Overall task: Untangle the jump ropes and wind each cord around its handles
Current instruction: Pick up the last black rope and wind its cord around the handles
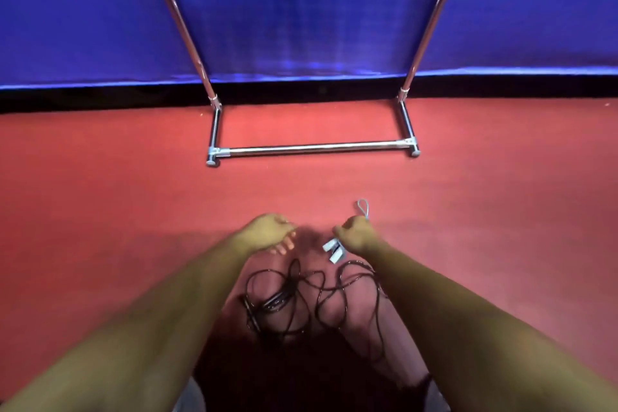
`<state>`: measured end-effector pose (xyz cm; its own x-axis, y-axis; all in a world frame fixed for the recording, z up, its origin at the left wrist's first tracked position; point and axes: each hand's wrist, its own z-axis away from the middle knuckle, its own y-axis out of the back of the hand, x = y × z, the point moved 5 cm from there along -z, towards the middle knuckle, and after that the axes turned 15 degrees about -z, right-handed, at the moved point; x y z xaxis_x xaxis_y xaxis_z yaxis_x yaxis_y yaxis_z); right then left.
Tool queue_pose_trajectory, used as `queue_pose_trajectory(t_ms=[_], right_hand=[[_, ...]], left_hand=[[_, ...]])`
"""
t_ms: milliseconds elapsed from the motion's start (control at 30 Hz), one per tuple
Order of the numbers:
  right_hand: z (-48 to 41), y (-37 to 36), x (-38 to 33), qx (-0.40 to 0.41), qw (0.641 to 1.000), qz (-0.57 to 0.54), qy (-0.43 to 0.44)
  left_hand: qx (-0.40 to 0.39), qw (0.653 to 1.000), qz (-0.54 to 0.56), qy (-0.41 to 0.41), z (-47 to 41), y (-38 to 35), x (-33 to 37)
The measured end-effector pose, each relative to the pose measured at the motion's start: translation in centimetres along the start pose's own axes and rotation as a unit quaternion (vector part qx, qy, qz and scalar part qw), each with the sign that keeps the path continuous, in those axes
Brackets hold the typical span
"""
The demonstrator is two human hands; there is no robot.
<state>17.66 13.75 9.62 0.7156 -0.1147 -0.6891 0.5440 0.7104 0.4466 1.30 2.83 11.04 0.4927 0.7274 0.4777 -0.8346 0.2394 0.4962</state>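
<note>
A tangle of dark jump-rope cord (301, 298) lies in loops on the red floor between my forearms, with dark handles (274, 303) bundled in its left part. My right hand (356, 232) grips a pair of light grey handles (334, 249) whose ends stick out below my fist. A small grey cord loop (363, 207) pokes out above that fist. My left hand (267, 231) hovers to the left with its fingers hanging down over the floor, and it holds nothing I can see.
A chrome rack base (311, 148) stands on the red floor (100, 194) ahead, with two slanted posts rising in front of a blue barrier (301, 10). A dark shadow falls on the floor near my body.
</note>
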Motion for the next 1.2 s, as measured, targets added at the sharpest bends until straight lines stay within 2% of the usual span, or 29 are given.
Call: queue_pose_trajectory(t_ms=[133, 200, 267, 367, 500, 600, 700, 800, 867, 900, 1000, 1100, 1200], right_hand=[[-0.7, -6.0, 5.4, -0.097, 0.995, 0.01, 0.023], [-0.8, -8.7, 8.3, -0.13, 0.991, -0.011, 0.014], [-0.1, -10.4, 9.5, -0.141, 0.99, -0.011, -0.002], [-0.1, -12.6, 11.2, -0.128, 0.987, 0.09, -0.045], [-1.0, -14.1, 11.9, -0.099, 0.984, 0.139, -0.045], [-1.4, -14.6, 12.1, -0.107, 0.98, 0.158, -0.05], [-1.3, -14.3, 11.3, -0.131, 0.985, 0.102, -0.045], [-1.6, -11.7, 7.6, -0.13, 0.991, 0.021, 0.005], [-1.9, -9.1, 4.2, -0.112, 0.994, -0.004, 0.02], [-1.9, -7.8, 2.4, -0.1, 0.994, -0.024, 0.022], [-0.5, -4.2, -2.8, -0.096, 0.991, -0.079, 0.047], [2.8, -1.3, -8.4, -0.117, 0.988, -0.03, 0.097], [6.4, 1.7, -13.0, -0.121, 0.983, 0.006, 0.137]], left_hand=[[-0.043, 0.997, -0.049, 0.033, -2.2, -3.9, -4.4], [-0.025, 0.988, -0.143, 0.046, -3.6, -5.1, -6.5], [0.0, 0.968, -0.244, 0.051, -4.7, -6.0, -8.2], [-0.003, 0.956, -0.285, 0.065, -5.9, -8.4, -11.3], [0.01, 0.905, -0.425, -0.006, -7.0, -10.9, -13.5], [-0.007, 0.886, -0.459, -0.064, -7.1, -12.2, -13.4], [0.017, 0.922, -0.385, -0.045, -6.2, -10.9, -13.0], [0.014, 0.991, -0.136, 0.009, -5.4, -8.6, -12.9], [-0.017, 0.999, 0.024, 0.023, -4.2, -6.8, -11.4], [-0.018, 0.997, 0.068, 0.016, -3.6, -5.6, -10.4], [0.025, 0.997, 0.068, -0.025, -1.2, -1.6, -6.7], [0.045, 0.997, -0.009, -0.069, 1.8, 2.1, -3.0], [0.078, 0.99, -0.027, -0.114, 6.0, 5.6, 0.6]])
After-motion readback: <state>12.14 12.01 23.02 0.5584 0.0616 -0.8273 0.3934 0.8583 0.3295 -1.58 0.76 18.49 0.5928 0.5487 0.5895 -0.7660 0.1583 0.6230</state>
